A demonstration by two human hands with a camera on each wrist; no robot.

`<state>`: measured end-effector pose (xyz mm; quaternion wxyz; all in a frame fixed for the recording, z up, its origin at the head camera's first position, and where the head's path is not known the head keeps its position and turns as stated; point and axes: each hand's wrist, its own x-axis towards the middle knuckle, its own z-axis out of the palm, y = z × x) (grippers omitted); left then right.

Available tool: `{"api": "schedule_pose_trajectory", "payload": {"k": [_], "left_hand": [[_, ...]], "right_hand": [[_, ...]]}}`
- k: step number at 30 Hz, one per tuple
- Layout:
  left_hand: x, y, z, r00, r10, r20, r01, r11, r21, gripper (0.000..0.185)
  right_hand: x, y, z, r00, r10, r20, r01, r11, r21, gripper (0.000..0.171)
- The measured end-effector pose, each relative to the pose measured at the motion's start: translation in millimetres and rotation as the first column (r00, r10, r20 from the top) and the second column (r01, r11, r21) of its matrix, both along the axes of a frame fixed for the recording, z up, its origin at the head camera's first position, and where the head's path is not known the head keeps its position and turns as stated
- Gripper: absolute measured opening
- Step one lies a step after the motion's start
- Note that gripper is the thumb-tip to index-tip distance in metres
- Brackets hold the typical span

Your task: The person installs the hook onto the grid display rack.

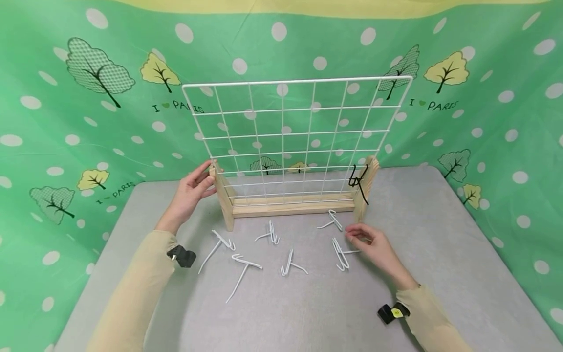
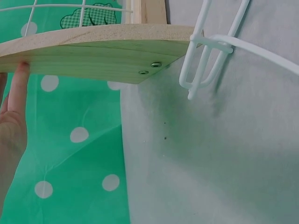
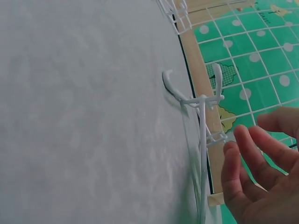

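Steadying the wooden stand (image 1: 222, 195), left hand (image 1: 190, 193) relaxed; right hand (image 1: 374, 249) loosely open by white hook (image 1: 340, 254).

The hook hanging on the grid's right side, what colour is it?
Black hook, clearest in the head view.
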<state>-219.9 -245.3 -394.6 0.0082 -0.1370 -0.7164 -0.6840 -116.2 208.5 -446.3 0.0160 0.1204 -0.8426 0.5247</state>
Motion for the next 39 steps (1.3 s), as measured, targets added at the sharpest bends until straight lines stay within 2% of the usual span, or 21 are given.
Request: {"api": "schedule_pose_trajectory", "payload": {"k": [3, 10, 13, 21, 31, 39], "left_hand": [[-0.2, 0, 0.5, 1.000, 0.000, 0.004, 0.000, 1.000, -0.004, 0.056], [-0.9, 1, 0.9, 1.000, 0.004, 0.010, -0.004, 1.000, 0.006, 0.055], [-1.8, 1, 0.4, 1.000, 0.007, 0.008, -0.007, 1.000, 0.016, 0.054], [-0.9, 4, 2.0, 1.000, 0.017, -0.006, -0.017, 0.999, 0.030, 0.052], [0.0, 3, 1.3, 1.000, 0.015, -0.004, -0.015, 0.999, 0.033, 0.052], [1.0, 2, -0.9, 1.000, 0.012, -0.003, -0.011, 0.999, 0.053, 0.052]], "right_hand": [[6.7, -6, 14.1, 0.999, 0.035, 0.017, -0.036, 0.999, 0.037, 0.016], [-3.0, 5, -18.8, 0.987, 0.159, 0.012, -0.159, 0.987, 0.031, 0.024], [-2.5, 5, -20.2, 0.981, 0.196, 0.013, -0.196, 0.980, 0.018, 0.027], [-2.6, 7, -19.7, 0.975, 0.219, 0.025, -0.220, 0.975, 0.038, 0.027], [-4.1, 16, -16.6, 0.941, 0.335, 0.044, -0.336, 0.942, 0.014, 0.024], [-6.4, 16, -13.3, 0.943, 0.329, 0.047, -0.330, 0.944, 0.018, 0.021]]}}
